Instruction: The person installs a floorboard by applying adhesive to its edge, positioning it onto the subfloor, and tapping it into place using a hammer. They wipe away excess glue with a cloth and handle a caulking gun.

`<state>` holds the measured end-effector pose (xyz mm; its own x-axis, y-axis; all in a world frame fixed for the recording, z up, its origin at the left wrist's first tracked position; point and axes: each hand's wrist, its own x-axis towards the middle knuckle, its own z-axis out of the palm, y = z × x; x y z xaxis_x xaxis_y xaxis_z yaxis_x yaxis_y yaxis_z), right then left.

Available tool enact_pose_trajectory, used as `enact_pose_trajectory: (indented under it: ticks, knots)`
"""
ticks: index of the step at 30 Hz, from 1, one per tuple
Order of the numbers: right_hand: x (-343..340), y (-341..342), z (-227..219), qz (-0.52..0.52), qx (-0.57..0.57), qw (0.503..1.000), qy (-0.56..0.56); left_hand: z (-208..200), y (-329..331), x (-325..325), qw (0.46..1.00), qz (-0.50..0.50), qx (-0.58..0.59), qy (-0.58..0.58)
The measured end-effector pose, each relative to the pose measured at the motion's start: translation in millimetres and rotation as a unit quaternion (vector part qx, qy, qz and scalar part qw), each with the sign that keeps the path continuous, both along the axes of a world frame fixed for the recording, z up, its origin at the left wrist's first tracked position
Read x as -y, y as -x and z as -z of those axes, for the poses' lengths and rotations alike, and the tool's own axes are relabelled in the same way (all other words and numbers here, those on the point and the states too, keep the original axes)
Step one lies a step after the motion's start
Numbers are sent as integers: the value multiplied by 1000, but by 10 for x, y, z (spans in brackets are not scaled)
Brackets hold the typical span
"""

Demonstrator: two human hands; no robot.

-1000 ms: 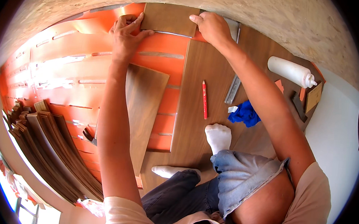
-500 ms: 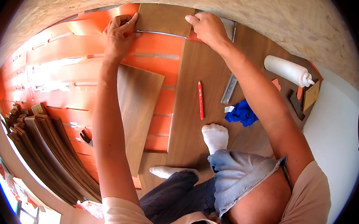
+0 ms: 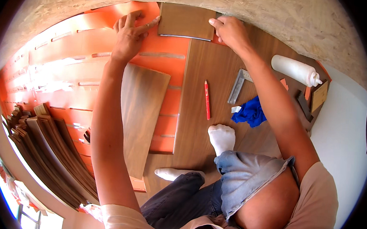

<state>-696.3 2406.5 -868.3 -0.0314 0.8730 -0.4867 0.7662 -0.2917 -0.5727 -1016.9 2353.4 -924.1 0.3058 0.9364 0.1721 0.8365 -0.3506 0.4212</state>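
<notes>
A short brown floorboard piece (image 3: 187, 21) lies at the far side, beside the wall panel, between my two hands. My left hand (image 3: 129, 36) has its fingers spread, with one fingertip against the piece's left edge. At the right edge, my right hand (image 3: 233, 33) has its fingers curled, its thumb lapping onto the board. Nearer to me, a red pencil (image 3: 207, 100) lies on the laid brown flooring (image 3: 191, 127). A metal square (image 3: 236, 89) lies to the pencil's right, close to a blue cloth (image 3: 249, 112). A loose long plank (image 3: 142, 112) rests on the orange underlay beside my left forearm.
Orange underlay (image 3: 77, 42) with slots covers the floor at left. Stacked planks (image 3: 53, 149) stand at lower left. A white bottle (image 3: 295, 70) and wood offcuts (image 3: 318, 96) lie at right by the white wall (image 3: 344, 135). A particle-board panel (image 3: 255, 8) borders the far side.
The short floorboard piece has shifted right along the far side, and both hands have moved right with it. My left fingers have spread more. More of the metal square shows.
</notes>
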Motion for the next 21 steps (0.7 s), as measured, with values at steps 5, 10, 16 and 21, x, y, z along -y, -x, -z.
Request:
enact_pose_trajectory:
  ticks: [5,10,16,21]
  knots:
    - [49,-37,-41,-16,-7,1000,13,98,-38,2,999,-4,-7,-31]
    - [87,-150,-76,-20,27,999,30,-32,-221,-37,998,37,-9,-56]
    - [116,-374,-84,-23,38,999,22,-8,-492,-5,997,34,55,-30]
    - [97,-411,-151,-60,59,996,27,-22,-615,57,995,28,94,2]
